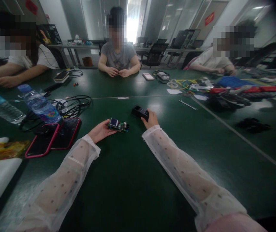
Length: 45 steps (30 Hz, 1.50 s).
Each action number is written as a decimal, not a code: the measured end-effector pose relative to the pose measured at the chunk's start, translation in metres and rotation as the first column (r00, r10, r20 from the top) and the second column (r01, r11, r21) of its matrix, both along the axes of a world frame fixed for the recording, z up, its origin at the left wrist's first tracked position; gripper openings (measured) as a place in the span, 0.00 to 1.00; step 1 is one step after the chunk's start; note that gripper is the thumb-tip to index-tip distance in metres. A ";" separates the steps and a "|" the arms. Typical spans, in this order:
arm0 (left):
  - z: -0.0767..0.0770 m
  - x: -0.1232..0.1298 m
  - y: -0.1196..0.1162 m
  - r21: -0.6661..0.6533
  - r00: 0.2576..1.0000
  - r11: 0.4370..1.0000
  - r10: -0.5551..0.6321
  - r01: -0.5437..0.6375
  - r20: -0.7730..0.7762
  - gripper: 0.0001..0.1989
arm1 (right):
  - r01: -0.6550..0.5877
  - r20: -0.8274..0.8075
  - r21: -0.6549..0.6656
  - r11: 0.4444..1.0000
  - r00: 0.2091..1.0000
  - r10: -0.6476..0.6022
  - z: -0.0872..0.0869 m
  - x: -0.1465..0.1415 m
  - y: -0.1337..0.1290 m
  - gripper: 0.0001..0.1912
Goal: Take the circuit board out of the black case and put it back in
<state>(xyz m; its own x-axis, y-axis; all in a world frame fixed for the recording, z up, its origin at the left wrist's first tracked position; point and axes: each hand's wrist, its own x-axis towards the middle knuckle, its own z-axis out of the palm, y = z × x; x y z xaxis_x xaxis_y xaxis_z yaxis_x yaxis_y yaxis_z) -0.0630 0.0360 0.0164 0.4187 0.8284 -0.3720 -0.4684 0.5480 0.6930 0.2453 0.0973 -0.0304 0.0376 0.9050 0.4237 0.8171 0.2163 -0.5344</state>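
A small green circuit board with a little square screen is held at its left end by my left hand, just above the dark green table. My right hand grips the right end of a black plastic case, which has an opening in its top. The case is right of the board and slightly farther away; the two are apart. Sheer dotted sleeves cover both my forearms.
Two pink-edged phones, water bottles and black cables lie at left, beside a white box. A wrench and a tool pile are at right. Three people sit around the table's far side.
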 end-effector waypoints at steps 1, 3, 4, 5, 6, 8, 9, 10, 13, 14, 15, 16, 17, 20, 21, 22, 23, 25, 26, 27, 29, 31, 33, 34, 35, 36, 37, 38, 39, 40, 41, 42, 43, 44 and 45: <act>0.000 0.000 0.000 -0.005 1.000 1.000 0.002 -0.002 0.000 0.15 | 0.002 0.008 -0.003 1.000 1.000 -0.002 0.001 0.000 0.000 0.34; -0.001 -0.001 0.000 -0.008 1.000 1.000 0.001 -0.001 -0.003 0.16 | 0.007 0.025 -0.007 1.000 1.000 -0.006 0.002 0.000 -0.001 0.34; -0.001 -0.001 0.001 -0.005 1.000 1.000 -0.004 0.004 -0.002 0.16 | 0.008 0.033 -0.007 1.000 0.999 -0.008 0.002 -0.001 -0.001 0.34; -0.002 -0.002 0.001 -0.001 1.000 1.000 -0.009 0.009 -0.001 0.16 | 0.010 0.039 -0.006 1.000 0.999 -0.010 0.002 -0.001 -0.001 0.34; -0.002 -0.002 0.001 0.004 1.000 1.000 -0.015 0.015 0.000 0.17 | 0.011 0.044 -0.004 1.000 0.999 -0.010 0.002 -0.001 -0.001 0.34; -0.002 -0.002 0.001 0.009 1.000 1.000 -0.024 0.024 0.000 0.17 | 0.014 0.055 -0.002 1.000 0.998 -0.014 0.002 -0.001 -0.001 0.33; -0.002 -0.002 0.001 0.009 1.000 1.000 -0.022 0.022 -0.003 0.18 | 0.017 0.061 -0.003 1.000 0.998 -0.017 0.001 -0.001 -0.001 0.33; -0.002 -0.002 0.001 0.008 1.000 1.000 -0.019 0.019 -0.006 0.18 | 0.021 0.065 -0.005 1.000 0.998 -0.021 0.001 -0.001 0.000 0.33; -0.001 -0.001 0.001 -0.001 1.000 1.000 -0.013 0.013 -0.007 0.18 | 0.032 0.078 -0.010 0.999 0.996 -0.031 0.001 -0.001 0.000 0.33; -0.001 -0.001 0.001 -0.002 1.000 1.000 -0.013 0.013 -0.002 0.19 | 0.035 0.081 -0.009 0.999 0.996 -0.034 0.001 -0.001 0.000 0.33; -0.002 -0.001 0.001 -0.003 1.000 1.000 -0.015 0.015 0.005 0.19 | 0.037 0.082 -0.007 0.999 0.996 -0.036 0.001 -0.001 0.000 0.33; -0.002 -0.001 0.001 -0.003 1.000 1.000 -0.014 0.014 0.009 0.19 | 0.037 0.081 -0.006 0.999 0.996 -0.037 0.001 -0.001 0.000 0.33; -0.002 -0.002 0.001 -0.002 1.000 1.000 -0.011 0.011 0.010 0.19 | 0.037 0.078 -0.005 0.999 0.996 -0.037 0.000 -0.001 0.000 0.32; 0.000 -0.001 0.000 -0.002 1.000 1.000 -0.005 0.005 -0.003 0.18 | 0.037 0.066 -0.003 0.999 0.997 -0.037 0.000 -0.002 0.000 0.32; 0.001 -0.001 -0.001 0.000 1.000 1.000 -0.006 0.006 -0.009 0.17 | 0.037 0.065 -0.002 0.999 0.997 -0.037 0.000 -0.002 0.000 0.32; 0.002 -0.001 -0.001 0.004 1.000 1.000 -0.006 0.006 -0.014 0.17 | 0.038 0.065 0.001 0.999 0.997 -0.038 0.001 -0.002 0.000 0.32; 0.003 -0.001 -0.002 0.010 1.000 1.000 -0.007 0.007 -0.018 0.17 | 0.038 0.066 0.003 0.999 0.997 -0.038 0.001 -0.002 0.000 0.32; 0.003 -0.001 -0.003 0.028 1.000 1.000 -0.005 0.006 -0.024 0.17 | 0.035 0.070 0.003 0.999 0.997 -0.035 0.001 -0.001 0.000 0.32; 0.003 -0.001 -0.004 0.040 1.000 0.999 -0.008 0.009 -0.022 0.17 | 0.033 0.071 0.001 0.999 0.997 -0.033 0.001 -0.001 0.000 0.32; 0.003 -0.001 -0.004 0.051 1.000 0.999 -0.010 0.011 -0.020 0.17 | 0.030 0.071 0.001 1.000 0.997 -0.030 0.000 -0.001 0.000 0.32; 0.002 -0.002 -0.003 0.066 1.000 0.998 -0.011 0.013 -0.019 0.17 | 0.022 0.066 0.006 1.000 0.998 -0.022 0.000 -0.001 0.000 0.32; 0.000 -0.002 -0.003 0.067 1.000 0.998 -0.003 0.005 -0.025 0.16 | 0.017 0.056 0.012 1.000 0.998 -0.018 0.000 0.000 0.000 0.31; -0.001 -0.002 -0.002 0.070 1.000 0.998 0.002 0.000 -0.026 0.15 | 0.010 0.050 0.011 1.000 0.999 -0.010 -0.001 0.001 0.000 0.31; -0.002 -0.003 -0.002 0.076 1.000 0.997 -0.001 0.003 -0.022 0.15 | 0.006 0.048 0.011 1.000 0.999 -0.007 -0.002 0.001 0.001 0.31; -0.003 -0.003 -0.001 0.083 1.000 0.997 -0.005 0.007 -0.017 0.15 | 0.003 0.047 0.012 1.000 0.999 -0.004 -0.002 0.001 0.001 0.31; -0.004 -0.003 -0.001 0.091 1.000 0.996 -0.011 0.012 -0.010 0.15 | 0.002 0.046 0.015 1.000 0.999 -0.003 -0.003 0.001 0.002 0.31; -0.005 -0.004 -0.001 0.097 1.000 0.995 -0.013 0.014 -0.005 0.15 | 0.003 0.045 0.019 1.000 0.999 -0.004 -0.004 0.002 0.002 0.31; -0.005 -0.004 0.000 0.098 1.000 0.995 -0.012 0.012 -0.004 0.14 | 0.007 0.041 0.025 1.000 0.999 -0.008 -0.005 0.002 0.003 0.31; -0.006 -0.004 0.000 0.098 1.000 0.995 -0.008 0.009 -0.004 0.14 | 0.010 0.036 0.032 0.999 0.999 -0.011 -0.006 0.002 0.004 0.31; -0.007 -0.004 0.000 0.096 1.000 0.995 -0.005 0.006 -0.004 0.14 | 0.011 0.030 0.039 0.999 0.999 -0.013 -0.007 0.002 0.005 0.31; -0.007 -0.004 0.000 0.093 1.000 0.996 -0.004 0.004 -0.005 0.14 | 0.012 0.025 0.047 0.999 1.000 -0.014 -0.007 0.002 0.005 0.31; -0.007 -0.004 0.000 0.090 1.000 0.996 -0.003 0.003 -0.006 0.14 | 0.014 0.019 0.052 0.999 1.000 -0.015 -0.007 0.003 0.006 0.31; -0.007 -0.004 0.000 0.089 1.000 0.996 -0.002 0.003 -0.010 0.14 | 0.016 0.013 0.055 0.998 1.000 -0.017 -0.007 0.003 0.006 0.31; -0.006 -0.004 0.000 0.089 1.000 0.996 -0.004 0.005 -0.014 0.14 | 0.017 0.009 0.054 0.998 1.000 -0.017 -0.007 0.003 0.007 0.31; -0.006 -0.004 0.000 0.090 1.000 0.996 -0.006 0.008 -0.020 0.14 | 0.018 0.003 0.050 0.999 1.000 -0.018 -0.006 0.004 0.007 0.31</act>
